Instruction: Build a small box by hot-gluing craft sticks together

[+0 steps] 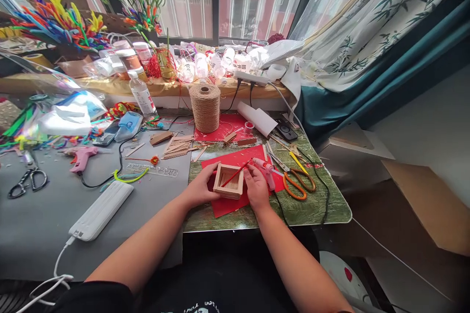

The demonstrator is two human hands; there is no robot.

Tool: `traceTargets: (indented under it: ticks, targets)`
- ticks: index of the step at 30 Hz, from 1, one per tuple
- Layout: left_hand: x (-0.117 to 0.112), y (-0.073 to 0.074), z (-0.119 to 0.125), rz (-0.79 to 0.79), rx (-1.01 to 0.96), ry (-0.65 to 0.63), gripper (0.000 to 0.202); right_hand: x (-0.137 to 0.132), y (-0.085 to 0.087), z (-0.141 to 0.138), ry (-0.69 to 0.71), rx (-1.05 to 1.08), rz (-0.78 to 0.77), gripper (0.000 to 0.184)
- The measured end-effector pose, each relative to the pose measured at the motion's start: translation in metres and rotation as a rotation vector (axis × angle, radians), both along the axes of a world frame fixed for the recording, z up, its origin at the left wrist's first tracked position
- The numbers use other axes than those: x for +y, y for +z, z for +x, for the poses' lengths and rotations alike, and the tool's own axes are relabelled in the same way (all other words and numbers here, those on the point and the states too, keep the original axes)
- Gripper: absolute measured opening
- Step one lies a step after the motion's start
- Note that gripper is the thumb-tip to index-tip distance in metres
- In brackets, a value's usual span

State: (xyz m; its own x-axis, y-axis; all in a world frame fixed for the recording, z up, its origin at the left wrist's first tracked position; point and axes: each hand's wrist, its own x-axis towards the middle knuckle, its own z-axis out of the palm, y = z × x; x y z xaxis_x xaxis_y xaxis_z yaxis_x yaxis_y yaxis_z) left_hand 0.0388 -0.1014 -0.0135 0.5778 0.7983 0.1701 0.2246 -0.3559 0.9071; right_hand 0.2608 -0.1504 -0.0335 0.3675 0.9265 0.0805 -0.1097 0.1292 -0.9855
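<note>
A small open box of thin wooden strips is tilted toward me above a red sheet. My left hand grips its left side, thumb near the top rim and fingers partly hidden beneath. A thin red stick slants across the opening, its lower end inside the box. At its upper end my right hand is closed on it, the fingertips beside the box's right wall. Just right of that hand lies a pink glue gun, and beyond it orange-handled scissors.
A twine spool stands behind the box, with wooden strips nearby. On the left lie another pink glue gun, black scissors and a white power strip. A water bottle stands farther back. Cables cross the table.
</note>
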Motion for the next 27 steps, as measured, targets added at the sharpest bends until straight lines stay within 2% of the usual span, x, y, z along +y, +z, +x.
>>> traceTargets:
  ticks: [4,9,13,17,19,21,23,27]
  targets:
    - [-0.003,-0.001,0.001,0.003,-0.022,0.028,0.101,-0.002,0.007,-0.002,-0.061,-0.01,0.085,0.028]
    - [-0.006,0.005,0.001,0.058,0.007,0.043,0.099,0.006,0.021,-0.003,-0.148,0.041,0.187,0.024]
    - [-0.005,0.005,0.001,0.066,0.02,0.04,0.099,0.026,0.037,-0.005,-0.025,-0.111,0.157,0.025]
    - [-0.004,0.004,0.001,0.073,0.017,0.034,0.098,0.045,0.063,-0.009,0.183,-0.48,0.172,0.02]
    - [-0.004,0.005,0.001,0.068,0.016,0.031,0.097,0.051,0.073,-0.009,0.229,-0.609,0.215,0.018]
    - [-0.005,0.007,0.002,0.052,0.016,0.034,0.096,0.053,0.076,-0.008,0.188,-0.635,0.232,0.018]
    - [-0.006,0.009,0.002,0.036,0.008,0.037,0.094,0.048,0.072,-0.004,0.093,-0.579,0.217,0.02]
    - [-0.006,0.01,0.001,0.032,0.006,0.045,0.096,0.008,0.06,-0.001,-0.079,-0.493,0.204,0.021]
